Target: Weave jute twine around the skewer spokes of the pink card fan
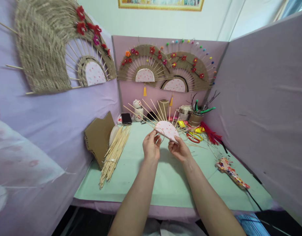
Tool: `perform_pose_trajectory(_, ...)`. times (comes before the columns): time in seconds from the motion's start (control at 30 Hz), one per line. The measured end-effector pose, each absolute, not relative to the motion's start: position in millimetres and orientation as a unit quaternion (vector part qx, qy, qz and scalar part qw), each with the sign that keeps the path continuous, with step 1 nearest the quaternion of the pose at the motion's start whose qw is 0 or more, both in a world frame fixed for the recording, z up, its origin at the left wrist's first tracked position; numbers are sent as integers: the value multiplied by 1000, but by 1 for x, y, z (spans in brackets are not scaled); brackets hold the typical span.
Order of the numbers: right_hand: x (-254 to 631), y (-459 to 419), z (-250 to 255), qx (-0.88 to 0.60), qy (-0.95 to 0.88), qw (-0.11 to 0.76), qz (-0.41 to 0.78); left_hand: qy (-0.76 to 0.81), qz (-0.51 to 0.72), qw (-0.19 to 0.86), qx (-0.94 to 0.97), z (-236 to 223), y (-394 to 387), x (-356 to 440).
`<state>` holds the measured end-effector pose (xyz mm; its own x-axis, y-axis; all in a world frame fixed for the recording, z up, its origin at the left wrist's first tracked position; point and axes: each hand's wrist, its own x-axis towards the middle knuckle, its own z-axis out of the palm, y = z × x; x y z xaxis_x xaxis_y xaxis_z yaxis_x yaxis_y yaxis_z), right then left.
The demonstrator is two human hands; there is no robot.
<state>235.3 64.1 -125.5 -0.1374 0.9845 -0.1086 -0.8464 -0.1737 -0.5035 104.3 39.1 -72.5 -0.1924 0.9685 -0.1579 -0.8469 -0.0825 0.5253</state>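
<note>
In the head view a half-round piece covered in pink spotted fabric [166, 128] is held up above the green table, tilted down to the right. Thin wooden sticks [162, 110] fan out from its curved edge. At its left corner my left hand [151, 144] pinches it, and a thin loop of twine [163, 135] hangs by those fingers. My right hand [180, 149] grips the lower right corner between thumb and fingers. What lies behind the piece, including some fingertips, is hidden.
On the left lie a bundle of wooden sticks [114, 154] and brown cardboard [99, 137]. A phone [126, 118], a twine spool [163, 107] and a jar with pliers [196, 117] stand behind. Scissors [194, 137] and a glue gun [231, 172] with a cord are right. Woven fans [42, 55] hang around.
</note>
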Motion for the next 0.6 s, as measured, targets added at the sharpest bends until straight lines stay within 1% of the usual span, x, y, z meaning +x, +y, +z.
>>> perform_pose_trajectory(0.17,235,66,-127,-204,-150,624,739,209,741,627,118,-72,40,107)
perform_pose_trajectory(0.6,234,66,-131,-200,-157,612,749,225,756,599,136,-80,42,106)
